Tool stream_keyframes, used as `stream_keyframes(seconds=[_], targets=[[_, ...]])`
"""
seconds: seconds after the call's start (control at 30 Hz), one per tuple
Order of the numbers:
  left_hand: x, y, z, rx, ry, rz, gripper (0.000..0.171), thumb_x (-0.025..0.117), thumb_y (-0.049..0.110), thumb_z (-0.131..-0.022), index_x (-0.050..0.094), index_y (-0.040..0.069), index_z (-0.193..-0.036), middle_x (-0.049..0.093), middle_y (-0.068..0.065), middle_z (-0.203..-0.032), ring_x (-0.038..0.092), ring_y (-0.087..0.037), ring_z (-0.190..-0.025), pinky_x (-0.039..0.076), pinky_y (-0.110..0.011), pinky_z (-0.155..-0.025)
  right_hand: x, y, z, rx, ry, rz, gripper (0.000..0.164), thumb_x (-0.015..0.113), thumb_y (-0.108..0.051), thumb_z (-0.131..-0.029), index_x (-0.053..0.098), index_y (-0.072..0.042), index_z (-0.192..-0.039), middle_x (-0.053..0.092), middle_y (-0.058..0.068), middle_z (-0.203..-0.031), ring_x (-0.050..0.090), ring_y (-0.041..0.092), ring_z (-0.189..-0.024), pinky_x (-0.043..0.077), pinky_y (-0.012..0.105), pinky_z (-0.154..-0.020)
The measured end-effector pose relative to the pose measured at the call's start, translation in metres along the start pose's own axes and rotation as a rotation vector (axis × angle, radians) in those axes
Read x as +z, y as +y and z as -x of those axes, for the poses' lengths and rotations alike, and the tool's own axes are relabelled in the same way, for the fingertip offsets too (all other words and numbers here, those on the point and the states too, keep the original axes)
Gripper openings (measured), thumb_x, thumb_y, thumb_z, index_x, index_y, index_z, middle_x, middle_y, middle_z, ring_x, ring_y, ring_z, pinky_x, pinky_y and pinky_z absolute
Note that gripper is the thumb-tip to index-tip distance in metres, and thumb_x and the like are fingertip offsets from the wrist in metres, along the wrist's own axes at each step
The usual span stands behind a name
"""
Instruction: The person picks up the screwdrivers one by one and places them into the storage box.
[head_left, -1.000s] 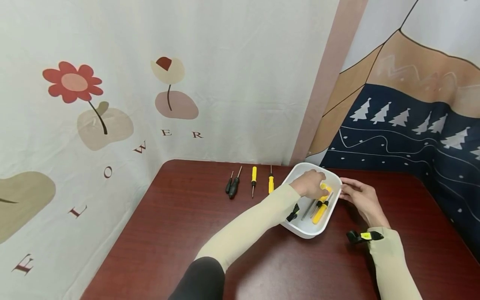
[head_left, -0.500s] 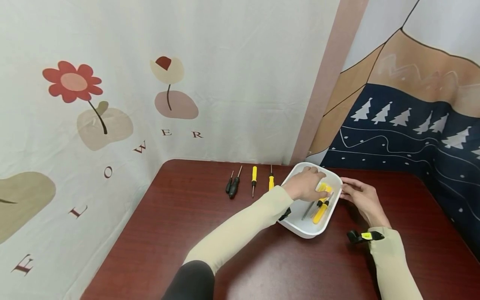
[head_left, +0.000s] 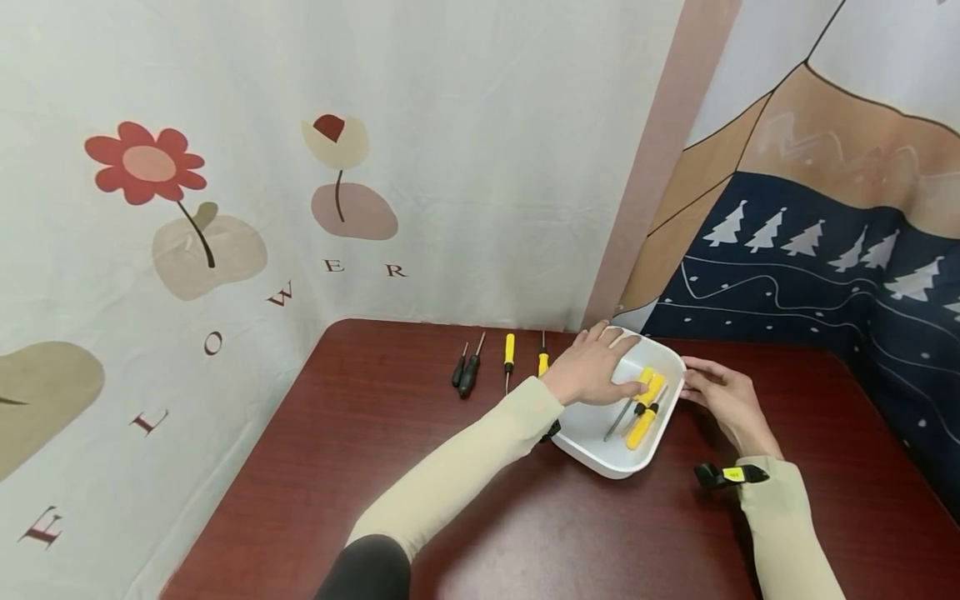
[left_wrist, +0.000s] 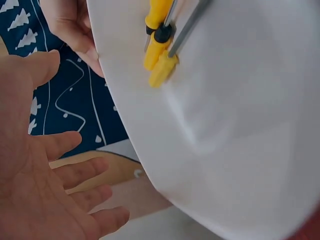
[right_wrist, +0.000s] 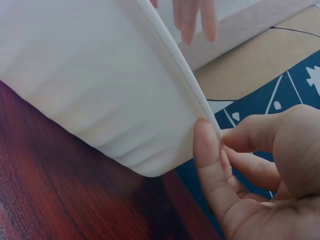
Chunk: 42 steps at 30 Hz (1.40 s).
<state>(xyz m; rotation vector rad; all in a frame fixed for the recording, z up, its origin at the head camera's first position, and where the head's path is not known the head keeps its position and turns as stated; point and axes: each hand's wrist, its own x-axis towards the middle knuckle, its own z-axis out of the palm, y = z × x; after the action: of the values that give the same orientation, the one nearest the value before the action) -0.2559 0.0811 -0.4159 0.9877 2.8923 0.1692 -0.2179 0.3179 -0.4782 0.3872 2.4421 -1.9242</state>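
Observation:
A white plastic bin (head_left: 585,435) stands on the table, with several yellow-handled screwdrivers (head_left: 640,430) lying together on the right side of its floor. Over the bin's left and far part hovers my left hand (head_left: 592,367), its fingers spread; in the left wrist view its palm (left_wrist: 30,185) holds nothing. At the bin's right edge, my right hand (head_left: 723,400) pinches the rim. The right wrist view shows the thumb (right_wrist: 210,160) against the outer wall (right_wrist: 100,90) and the other fingers at the lip.
Left of the bin, two black-handled screwdrivers (head_left: 468,377) lie side by side on the dark red table (head_left: 360,433). Nearer the bin lie a yellow screwdriver (head_left: 509,350) and another yellow screwdriver (head_left: 543,363), partly hidden by my left arm. A printed curtain (head_left: 465,167) hangs behind the table.
My left hand has moved left and up from the yellow screwdrivers in the bin, and its fingers have spread. My right hand stays at the rim.

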Motion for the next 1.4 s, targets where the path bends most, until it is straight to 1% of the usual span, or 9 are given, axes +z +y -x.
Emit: stream_keyframes(seconds=[0.17, 0.33, 0.5, 0.63, 0.9, 1.17, 1.4], targets=[[0.002, -0.008, 0.006, -0.041, 0.022, 0.019, 0.082, 0.049, 0.073, -0.095, 0.029, 0.032, -0.162, 0.026, 0.001, -0.170, 0.011, -0.023, -0.161, 0.018, -0.046, -0.130, -0.001, 0.000, 0.001, 0.014, 0.000, -0.010, 0.049, 0.061, -0.016, -0.103, 0.050, 0.001, -0.148, 0.061, -0.014, -0.107, 0.067, -0.001, -0.083, 0.059, 0.017, -0.080], [0.003, -0.020, 0.012, -0.058, 0.077, 0.048, 0.081, 0.051, 0.069, -0.095, 0.028, 0.029, -0.163, 0.028, 0.001, -0.168, 0.014, -0.025, -0.160, 0.020, -0.048, -0.129, -0.002, -0.001, 0.003, 0.003, 0.000, -0.011, 0.049, 0.061, -0.016, -0.103, 0.051, 0.000, -0.148, 0.062, -0.014, -0.106, 0.067, -0.001, -0.084, 0.059, 0.017, -0.081], [0.003, -0.032, 0.019, -0.094, 0.127, 0.081, 0.083, 0.053, 0.069, -0.095, 0.028, 0.028, -0.163, 0.032, 0.001, -0.166, 0.017, -0.027, -0.160, 0.023, -0.050, -0.128, -0.002, -0.002, 0.004, 0.013, -0.003, 0.004, 0.050, 0.061, -0.017, -0.103, 0.050, -0.001, -0.149, 0.061, -0.011, -0.111, 0.067, -0.001, -0.086, 0.059, 0.017, -0.081], [0.004, -0.041, 0.025, -0.120, 0.135, 0.128, 0.083, 0.052, 0.068, -0.096, 0.027, 0.026, -0.164, 0.032, -0.005, -0.167, 0.015, -0.030, -0.160, 0.021, -0.052, -0.128, -0.002, -0.002, 0.005, 0.019, -0.008, 0.006, 0.050, 0.060, -0.017, -0.103, 0.049, -0.001, -0.150, 0.060, -0.010, -0.113, 0.066, -0.001, -0.087, 0.059, 0.018, -0.082], [0.006, -0.061, 0.035, -0.161, 0.159, 0.200, 0.083, 0.052, 0.066, -0.097, 0.026, 0.023, -0.164, 0.028, -0.010, -0.168, 0.013, -0.033, -0.160, 0.020, -0.053, -0.128, -0.003, 0.000, 0.005, 0.006, -0.013, -0.013, 0.050, 0.062, -0.018, -0.103, 0.050, 0.000, -0.148, 0.060, -0.015, -0.109, 0.067, -0.001, -0.085, 0.059, 0.018, -0.081], [0.008, -0.082, 0.049, -0.202, 0.215, 0.294, 0.083, 0.052, 0.065, -0.098, 0.026, 0.021, -0.163, 0.028, -0.014, -0.166, 0.014, -0.039, -0.159, 0.019, -0.056, -0.127, -0.002, 0.001, 0.003, 0.006, -0.006, 0.014, 0.050, 0.060, -0.019, -0.104, 0.050, -0.001, -0.149, 0.060, -0.010, -0.114, 0.066, -0.001, -0.087, 0.059, 0.018, -0.082], [0.008, -0.097, 0.061, -0.257, 0.237, 0.360, 0.083, 0.053, 0.063, -0.099, 0.026, 0.018, -0.164, 0.029, -0.013, -0.166, 0.016, -0.036, -0.157, 0.025, -0.055, -0.125, -0.002, 0.001, 0.004, 0.016, -0.010, 0.019, 0.050, 0.060, -0.019, -0.104, 0.049, -0.002, -0.150, 0.058, 0.003, -0.127, 0.066, -0.001, -0.087, 0.058, 0.017, -0.083]])
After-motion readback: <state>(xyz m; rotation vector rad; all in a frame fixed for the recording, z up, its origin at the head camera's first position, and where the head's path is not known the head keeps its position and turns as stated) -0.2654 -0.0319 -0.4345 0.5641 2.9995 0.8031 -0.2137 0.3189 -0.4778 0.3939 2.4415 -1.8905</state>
